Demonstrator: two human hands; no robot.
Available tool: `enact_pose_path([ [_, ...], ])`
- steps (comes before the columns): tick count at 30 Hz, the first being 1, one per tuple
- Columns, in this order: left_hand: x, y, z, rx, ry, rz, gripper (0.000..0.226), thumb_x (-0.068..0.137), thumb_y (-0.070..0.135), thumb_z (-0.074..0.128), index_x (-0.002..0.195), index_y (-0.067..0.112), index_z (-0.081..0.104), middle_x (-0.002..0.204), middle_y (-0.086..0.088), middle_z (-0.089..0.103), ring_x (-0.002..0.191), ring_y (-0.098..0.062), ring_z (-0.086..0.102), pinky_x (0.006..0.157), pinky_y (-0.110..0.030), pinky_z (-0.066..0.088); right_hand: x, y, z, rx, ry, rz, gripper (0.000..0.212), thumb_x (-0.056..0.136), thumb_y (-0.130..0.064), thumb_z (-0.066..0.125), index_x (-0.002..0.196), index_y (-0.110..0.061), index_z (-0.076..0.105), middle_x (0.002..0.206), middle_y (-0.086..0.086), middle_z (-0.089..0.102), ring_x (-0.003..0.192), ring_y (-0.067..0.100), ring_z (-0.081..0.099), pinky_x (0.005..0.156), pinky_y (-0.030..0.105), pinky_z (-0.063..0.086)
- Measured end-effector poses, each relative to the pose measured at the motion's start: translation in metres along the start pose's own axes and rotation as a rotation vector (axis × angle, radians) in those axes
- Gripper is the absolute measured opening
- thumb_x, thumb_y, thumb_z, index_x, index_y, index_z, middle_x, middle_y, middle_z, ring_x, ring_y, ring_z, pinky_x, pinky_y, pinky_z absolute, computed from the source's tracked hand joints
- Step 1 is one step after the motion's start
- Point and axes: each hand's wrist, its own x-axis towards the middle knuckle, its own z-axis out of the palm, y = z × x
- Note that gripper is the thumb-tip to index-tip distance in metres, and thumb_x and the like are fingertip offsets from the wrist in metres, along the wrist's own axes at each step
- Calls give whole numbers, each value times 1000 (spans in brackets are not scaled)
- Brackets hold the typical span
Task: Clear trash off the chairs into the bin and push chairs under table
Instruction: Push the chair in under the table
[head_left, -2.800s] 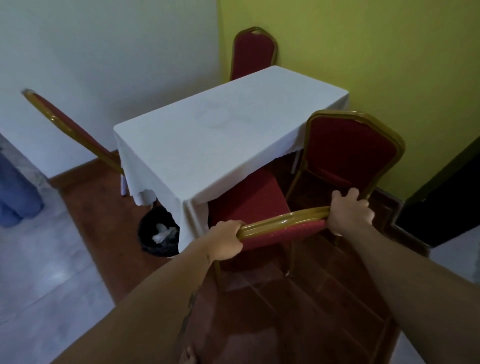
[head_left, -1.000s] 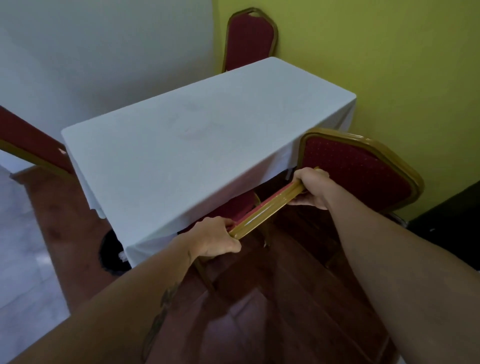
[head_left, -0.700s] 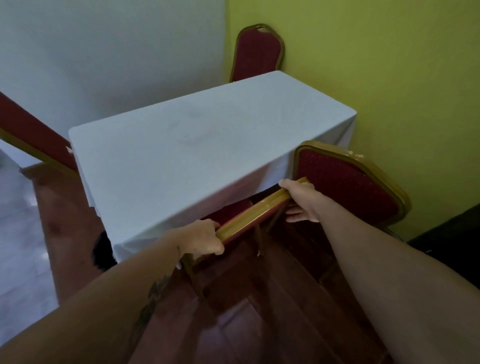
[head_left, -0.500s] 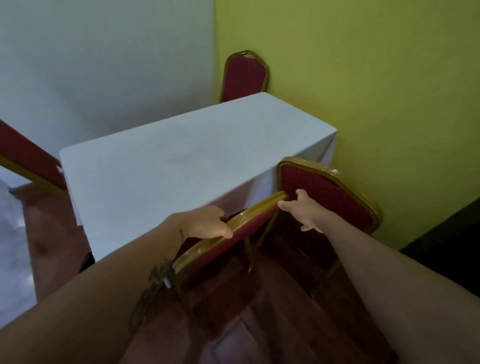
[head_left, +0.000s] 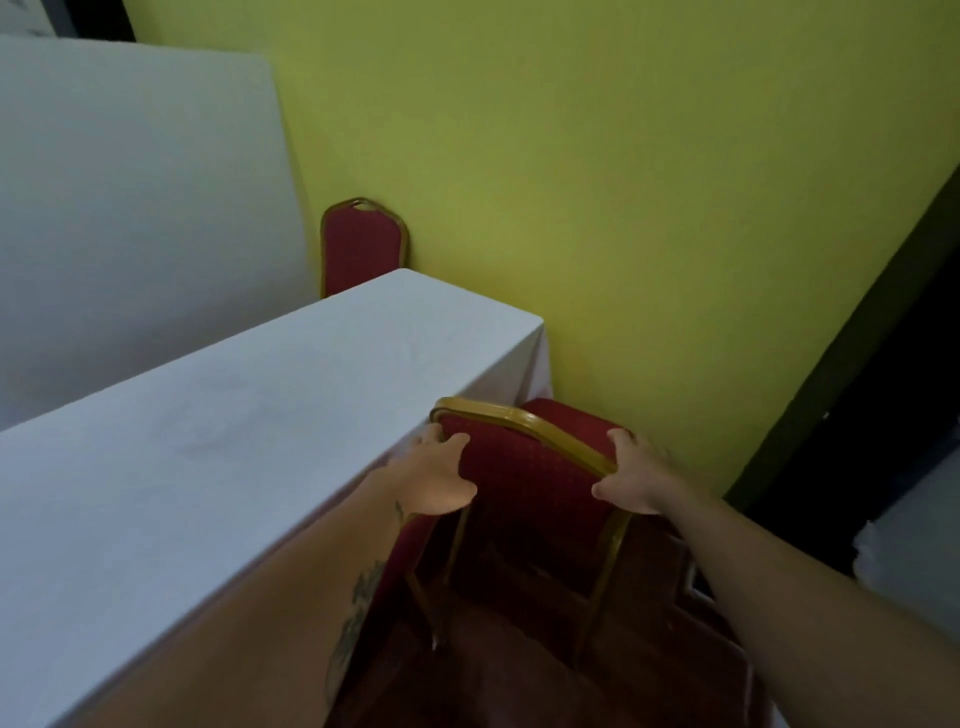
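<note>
Head view is filled at 9 o'clock by the table (head_left: 218, 467), draped in a white cloth. Compared with half a second earlier, a different chair is now held: the first chair, gripped then by its gold top rail, is no longer seen, and it is judged to be pushed under the table. The second chair (head_left: 524, 483), at 4 o'clock of the table beside the yellow wall (head_left: 623, 182), is now taken by its backrest. The left hand (head_left: 434, 480) is curled around the backrest's left edge and the right hand (head_left: 636, 480) around its right edge, so the push on this one is judged to be about to begin. A third chair (head_left: 362, 247) stands at 12 o'clock behind the table. The seats are hidden, the bin is out of frame, and trash cannot be checked; edges are blurred.
</note>
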Motion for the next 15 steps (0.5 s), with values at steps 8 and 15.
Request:
enact_pose_path([
  [8, 122, 15, -9, 68, 49, 4, 97, 75, 20, 59, 155, 32, 7, 163, -11, -1, 149, -39, 7, 116, -60, 15, 64, 4, 13, -55, -108, -4, 91, 82, -46, 68, 157, -24, 21, 151, 10, 38, 138, 35, 38, 111, 51, 40],
  [15, 183, 14, -15, 227, -6, 25, 62, 67, 21, 54, 129, 32, 58, 134, -7, 56, 127, -33, 48, 105, -52, 37, 97, 6, 21, -74, -157, -122, 41, 82, -31, 61, 122, -33, 55, 119, 6, 60, 109, 31, 59, 92, 42, 52],
])
